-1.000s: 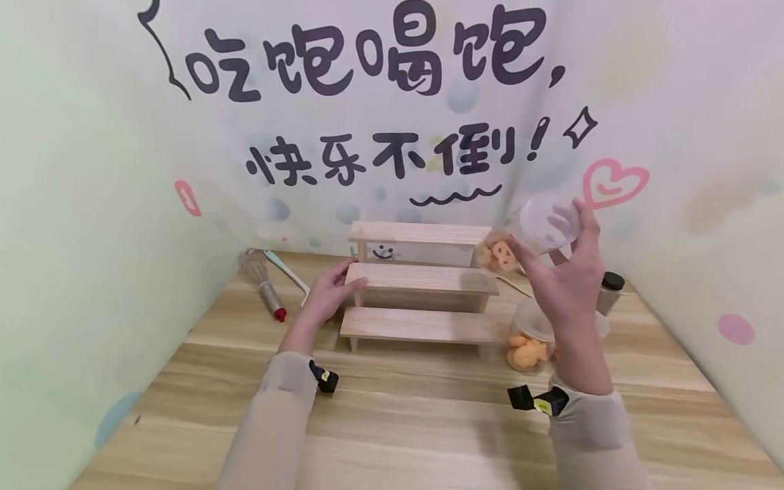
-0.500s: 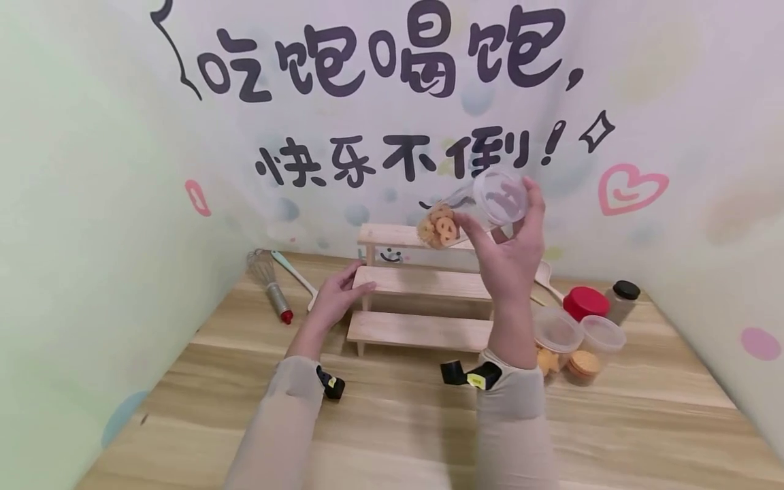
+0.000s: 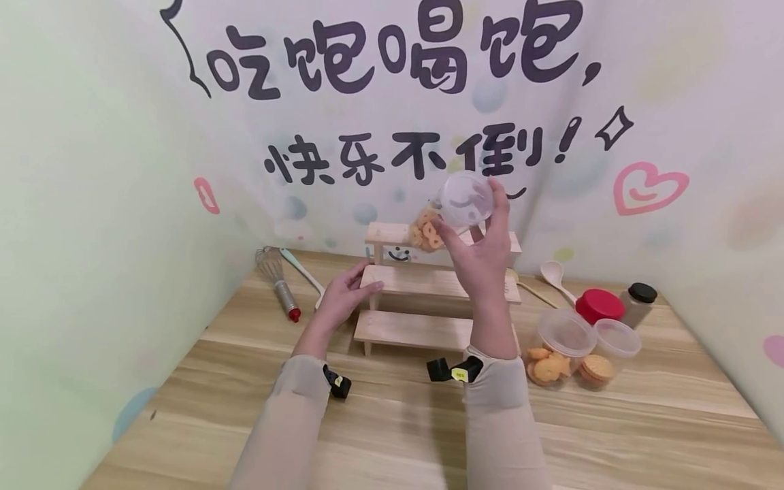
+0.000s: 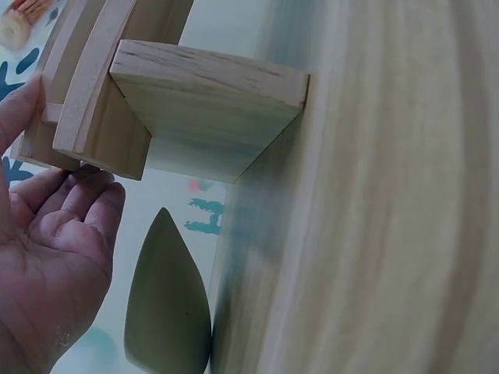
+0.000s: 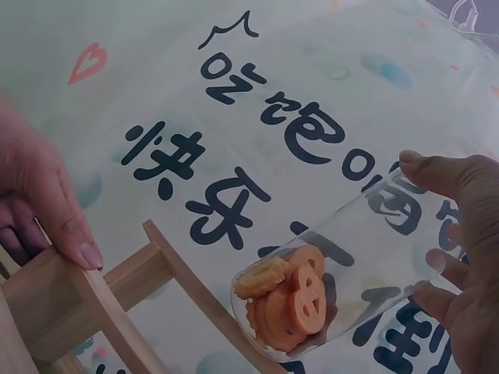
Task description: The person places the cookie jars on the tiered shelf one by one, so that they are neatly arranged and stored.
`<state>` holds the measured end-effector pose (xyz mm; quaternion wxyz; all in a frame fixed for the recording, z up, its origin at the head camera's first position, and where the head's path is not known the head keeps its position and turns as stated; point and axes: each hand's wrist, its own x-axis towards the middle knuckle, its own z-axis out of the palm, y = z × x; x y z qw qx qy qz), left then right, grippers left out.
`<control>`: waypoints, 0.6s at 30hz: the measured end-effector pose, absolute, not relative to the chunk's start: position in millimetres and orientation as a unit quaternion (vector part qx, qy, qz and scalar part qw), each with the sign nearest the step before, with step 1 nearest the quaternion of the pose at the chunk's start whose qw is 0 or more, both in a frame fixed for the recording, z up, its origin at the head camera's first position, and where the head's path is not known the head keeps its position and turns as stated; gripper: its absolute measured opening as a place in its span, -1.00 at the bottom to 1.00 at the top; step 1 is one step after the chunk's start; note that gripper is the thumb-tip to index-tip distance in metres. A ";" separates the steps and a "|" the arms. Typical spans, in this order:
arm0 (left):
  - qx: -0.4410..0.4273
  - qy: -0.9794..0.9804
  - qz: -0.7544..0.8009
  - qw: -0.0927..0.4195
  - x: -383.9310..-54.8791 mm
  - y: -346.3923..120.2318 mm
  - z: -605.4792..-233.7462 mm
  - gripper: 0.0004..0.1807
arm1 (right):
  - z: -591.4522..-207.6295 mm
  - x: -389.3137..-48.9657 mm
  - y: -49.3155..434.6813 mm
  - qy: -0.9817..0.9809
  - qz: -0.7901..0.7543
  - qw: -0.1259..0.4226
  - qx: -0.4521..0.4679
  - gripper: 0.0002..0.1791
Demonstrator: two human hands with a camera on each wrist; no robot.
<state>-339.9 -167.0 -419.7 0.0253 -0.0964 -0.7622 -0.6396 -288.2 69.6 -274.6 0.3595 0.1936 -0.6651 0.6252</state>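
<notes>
A three-tier wooden display stand (image 3: 422, 330) stands against the back wall. My left hand (image 3: 341, 299) grips the left end of its middle step, thumb on top and fingers beneath in the left wrist view. Above the stand's top step, my right hand (image 3: 486, 262) holds a clear jar (image 5: 366, 273) around its lidded end. The jar is tilted, its whitish lid (image 3: 467, 197) facing me and its bottom pointing left. Pretzel-shaped cookies (image 5: 300, 304) are gathered at its lower end. Whether the jar touches the top step I cannot tell.
On the right are a jar of orange cookies (image 3: 551, 367), a jar of round cookies (image 3: 597, 369), a red-lidded jar (image 3: 600, 306), a black-lidded jar (image 3: 640, 303) and a pale spoon (image 3: 556, 275). A whisk (image 3: 284, 294) and a light-blue-handled utensil (image 3: 303, 270) lie left.
My right hand has carried the cookie jar leftward from over the right-hand jars to above the stand. My left hand keeps its grip on the middle step. The head view has shifted slightly.
</notes>
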 end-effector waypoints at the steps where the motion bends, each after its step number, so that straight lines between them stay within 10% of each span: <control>1: -0.099 -0.760 -0.642 0.024 -340.1 -167.1 -419.3 -0.12 | -274.6 -287.9 68.0 -0.671 0.618 0.356 0.203 -0.04; 18: -0.089 -0.770 -0.631 0.025 -340.1 -167.4 -420.2 -0.09 | -313.8 -327.5 41.5 -0.703 0.522 0.389 0.287 0.05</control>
